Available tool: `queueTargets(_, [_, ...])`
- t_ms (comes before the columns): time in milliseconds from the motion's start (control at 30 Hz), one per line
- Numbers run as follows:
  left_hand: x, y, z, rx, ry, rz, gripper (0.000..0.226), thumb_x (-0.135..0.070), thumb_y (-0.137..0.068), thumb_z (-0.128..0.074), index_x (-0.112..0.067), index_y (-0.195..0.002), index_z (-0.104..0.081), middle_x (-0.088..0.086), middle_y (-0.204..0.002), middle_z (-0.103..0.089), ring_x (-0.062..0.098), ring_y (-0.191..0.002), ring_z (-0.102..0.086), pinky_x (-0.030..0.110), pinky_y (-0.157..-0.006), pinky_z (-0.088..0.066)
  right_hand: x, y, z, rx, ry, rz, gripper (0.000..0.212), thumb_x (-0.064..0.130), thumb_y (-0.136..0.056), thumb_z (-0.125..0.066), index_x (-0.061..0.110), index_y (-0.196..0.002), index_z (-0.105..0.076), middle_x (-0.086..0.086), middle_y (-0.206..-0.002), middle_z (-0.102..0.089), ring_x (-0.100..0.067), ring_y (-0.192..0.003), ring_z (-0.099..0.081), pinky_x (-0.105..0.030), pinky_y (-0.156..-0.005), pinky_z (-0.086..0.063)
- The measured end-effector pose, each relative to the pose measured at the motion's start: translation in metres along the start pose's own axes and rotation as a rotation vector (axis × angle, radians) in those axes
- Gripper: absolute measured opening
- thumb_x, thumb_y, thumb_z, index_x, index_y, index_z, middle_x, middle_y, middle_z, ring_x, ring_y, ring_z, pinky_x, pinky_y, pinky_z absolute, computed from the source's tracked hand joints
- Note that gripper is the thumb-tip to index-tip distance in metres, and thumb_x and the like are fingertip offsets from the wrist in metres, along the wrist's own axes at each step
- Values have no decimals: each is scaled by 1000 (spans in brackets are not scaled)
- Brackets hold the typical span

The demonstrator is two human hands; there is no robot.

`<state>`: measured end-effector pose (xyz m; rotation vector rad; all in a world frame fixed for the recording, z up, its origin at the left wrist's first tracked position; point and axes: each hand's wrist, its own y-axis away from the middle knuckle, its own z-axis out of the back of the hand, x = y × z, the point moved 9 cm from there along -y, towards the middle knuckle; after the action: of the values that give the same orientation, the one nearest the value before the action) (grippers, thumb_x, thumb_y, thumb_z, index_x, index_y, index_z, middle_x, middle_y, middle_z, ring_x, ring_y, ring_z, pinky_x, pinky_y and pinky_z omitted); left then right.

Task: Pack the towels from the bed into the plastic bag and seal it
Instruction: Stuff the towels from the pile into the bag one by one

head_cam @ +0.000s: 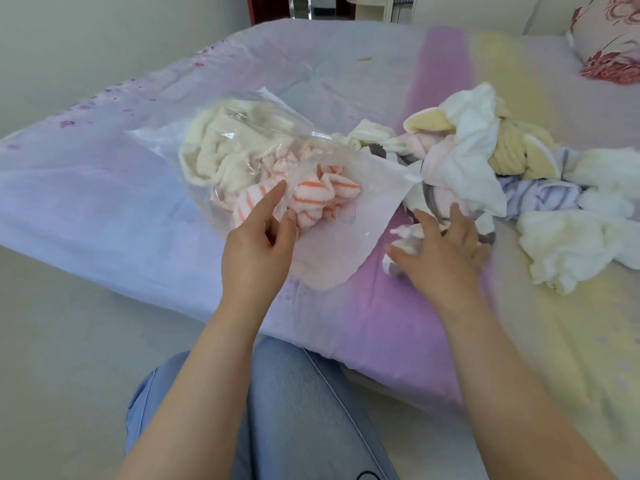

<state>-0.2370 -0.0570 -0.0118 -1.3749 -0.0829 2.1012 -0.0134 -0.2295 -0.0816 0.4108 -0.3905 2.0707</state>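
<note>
A clear plastic bag [349,216] lies on the bed [104,188], its mouth facing me. Inside it sit a cream towel [214,150] and an orange-striped white towel [311,195]. My left hand [259,240] pinches the near edge of the bag's mouth between thumb and fingers. To the right, my right hand [440,244] rests with spread fingers on a white and grey towel [408,237] at the near end of a loose pile of towels [485,157], white, yellow, pink and blue-striped.
More white towels [575,244] lie at the pile's right. A floral pillow [609,39] sits at the far right corner. The bed's near edge runs diagonally; my knees in jeans [294,410] are below it. Pale floor lies to the left.
</note>
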Motion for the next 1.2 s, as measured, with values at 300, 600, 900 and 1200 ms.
queueTargets(300, [3, 3, 1, 0, -20, 5, 41, -26, -96, -53, -44, -133, -53, -16, -55, -45, 6, -56, -44, 22, -60, -41, 1, 13, -13, 230, -101, -5, 41, 29, -80, -62, 20, -114, -42, -5, -111, -56, -29, -94, -57, -34, -72, -42])
queueTargets(600, [5, 1, 1, 5, 1, 6, 39, -27, -98, -52, -43, -133, -53, -16, -52, -42, 5, -53, -42, 12, -53, -36, 55, 35, 6, 416, -410, 95, 63, 49, -72, -72, 28, -124, -44, 10, -120, -55, -15, -109, -55, -37, -92, -46])
queueTargets(900, [10, 6, 3, -3, 41, 61, 36, -29, -98, -51, -45, -131, -55, -15, -56, -43, 5, -54, -42, 20, -59, -41, 5, -4, -47, 509, -614, -171, 43, 46, -73, -76, 17, -103, -65, -3, -111, -66, -15, -91, -64, -25, -74, -52])
queueTargets(1200, [-18, 6, 6, -75, -196, -81, 46, -23, -95, -55, -31, -140, -48, -13, -79, -58, 9, -79, -52, 29, -68, -43, -4, 27, -8, 386, -994, -131, 46, 15, -73, -81, 16, -114, -60, 1, -107, -72, -12, -92, -69, -30, -80, -55])
